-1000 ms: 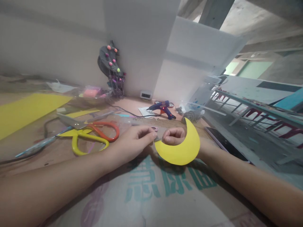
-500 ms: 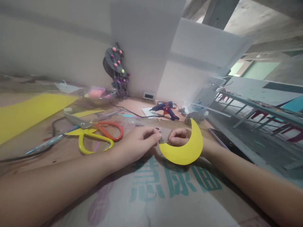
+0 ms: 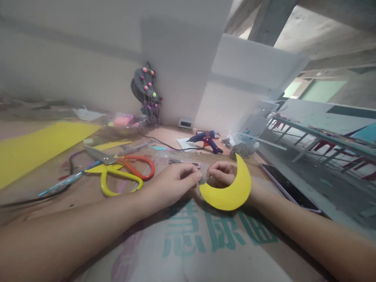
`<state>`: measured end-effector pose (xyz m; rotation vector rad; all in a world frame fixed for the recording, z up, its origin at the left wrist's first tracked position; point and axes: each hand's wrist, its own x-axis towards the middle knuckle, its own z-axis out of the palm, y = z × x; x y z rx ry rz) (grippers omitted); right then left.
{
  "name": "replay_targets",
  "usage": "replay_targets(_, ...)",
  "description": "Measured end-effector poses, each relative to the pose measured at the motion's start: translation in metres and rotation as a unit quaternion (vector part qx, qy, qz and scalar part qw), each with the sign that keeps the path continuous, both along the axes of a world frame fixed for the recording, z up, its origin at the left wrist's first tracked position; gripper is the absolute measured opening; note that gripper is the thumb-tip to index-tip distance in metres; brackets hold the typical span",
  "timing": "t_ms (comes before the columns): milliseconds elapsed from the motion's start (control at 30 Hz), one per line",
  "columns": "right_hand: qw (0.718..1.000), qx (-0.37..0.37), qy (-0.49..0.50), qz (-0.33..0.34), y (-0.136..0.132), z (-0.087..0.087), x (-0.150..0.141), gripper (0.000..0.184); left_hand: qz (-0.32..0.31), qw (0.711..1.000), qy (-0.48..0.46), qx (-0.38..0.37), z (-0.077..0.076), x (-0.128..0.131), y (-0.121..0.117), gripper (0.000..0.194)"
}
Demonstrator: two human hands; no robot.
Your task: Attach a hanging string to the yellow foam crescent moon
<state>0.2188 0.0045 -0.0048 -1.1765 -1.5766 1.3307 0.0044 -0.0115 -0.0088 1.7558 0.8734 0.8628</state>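
A yellow crescent moon cutout (image 3: 227, 197) stands up between my hands, its left tip at my fingertips. My left hand (image 3: 182, 178) is closed in a pinch on that tip, where a bit of grey yarn (image 3: 203, 180) shows against the yellow. My right hand (image 3: 223, 172) is behind the crescent's inner curve, thumb and fingers pinched together on what looks like the thin yarn strand; the crescent partly hides that hand. A ball of grey yarn (image 3: 243, 149) lies just beyond it.
Scissors (image 3: 126, 172) with orange and yellow handles lie left of my left hand. A blue glue gun (image 3: 207, 140) and small snips (image 3: 185, 162) are ahead. A phone (image 3: 289, 187) lies at the right edge. Yellow sheet (image 3: 44, 147) is left; a decorated grey moon (image 3: 143, 86) leans on the wall.
The view has tilted up slightly, so everything sits a little lower. My right hand has shifted slightly towards the crescent's tip and my left fingertips. My left hand keeps its pinch.
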Motion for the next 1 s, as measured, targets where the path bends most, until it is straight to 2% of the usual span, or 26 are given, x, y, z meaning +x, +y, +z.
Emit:
replay_targets(300, 0.999, 0.042, -0.013, -0.016, 0.008, -0.008, -0.002, 0.049, -0.013, 1.000, -0.006, 0.013, 0.005, 0.000, -0.002, 0.031)
replay_targets(467, 0.989, 0.110, -0.070, -0.071, 0.013, -0.016, 0.004, 0.043, -0.014, 1.000, -0.009, 0.005, 0.003, 0.002, -0.002, 0.031)
replay_targets(567, 0.988, 0.117, -0.058, -0.081, 0.017, -0.021, 0.007, 0.041, -0.007, 1.000, -0.018, 0.004, 0.003, 0.002, -0.001, 0.032)
replay_targets(633, 0.985, 0.144, -0.034, -0.088, 0.017, -0.019, 0.007, 0.039, 0.014, 1.000, -0.027, 0.002, 0.004, 0.002, 0.000, 0.033)
replay_targets(700, 0.975, 0.191, -0.034, -0.108, 0.011, -0.012, 0.005, 0.038, 0.059, 0.998, -0.035, 0.005, 0.005, 0.000, 0.002, 0.032)
replay_targets(767, 0.970, 0.200, -0.034, -0.135, 0.001, -0.004, 0.002, 0.041, 0.112, 0.992, -0.054, 0.018, 0.004, -0.002, 0.005, 0.030)
replay_targets(867, 0.984, 0.148, -0.050, -0.086, -0.013, 0.007, -0.003, 0.037, 0.161, 0.983, -0.084, 0.034, 0.004, -0.005, 0.009, 0.029)
replay_targets(933, 0.985, 0.160, -0.055, -0.033, -0.020, 0.010, -0.005, 0.027, 0.169, 0.981, -0.084, 0.050, 0.005, -0.006, 0.009, 0.030)
replay_targets(1000, 0.979, 0.189, -0.076, 0.000, -0.024, 0.010, -0.006, 0.027, 0.169, 0.981, -0.076, 0.056, 0.006, -0.005, 0.007, 0.030)
